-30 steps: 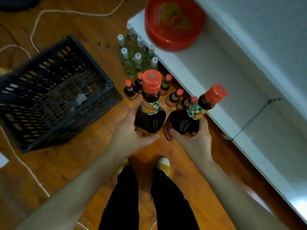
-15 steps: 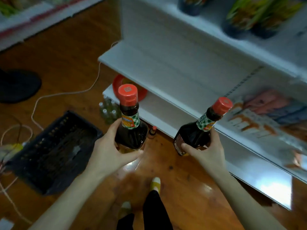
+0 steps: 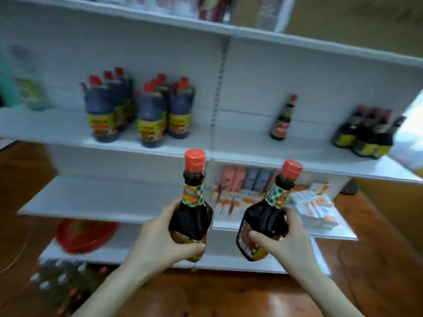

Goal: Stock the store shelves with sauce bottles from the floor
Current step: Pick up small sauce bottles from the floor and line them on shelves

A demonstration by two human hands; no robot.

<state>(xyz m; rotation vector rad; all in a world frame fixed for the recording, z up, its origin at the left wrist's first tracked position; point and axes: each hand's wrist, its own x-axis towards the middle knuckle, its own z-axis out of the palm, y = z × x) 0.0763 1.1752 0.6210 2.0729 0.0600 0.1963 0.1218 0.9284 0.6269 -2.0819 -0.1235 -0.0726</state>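
My left hand grips a dark sauce bottle with a red cap, held upright. In my right hand is a second dark sauce bottle, tilted a little to the right. Both are raised in front of the white store shelves. On the middle shelf stand several large dark sauce bottles at the left, one slim bottle to the right of the centre post, and a group of dark bottles at the far right.
A red basin sits on the bottom shelf at the left. Boxed goods and packets fill the lower right shelf. Small bottles stand on the wooden floor at lower left.
Both hands have lifted the two bottles from floor level up to shelf height. The view has swung up from the floor and crate to the shelf front.
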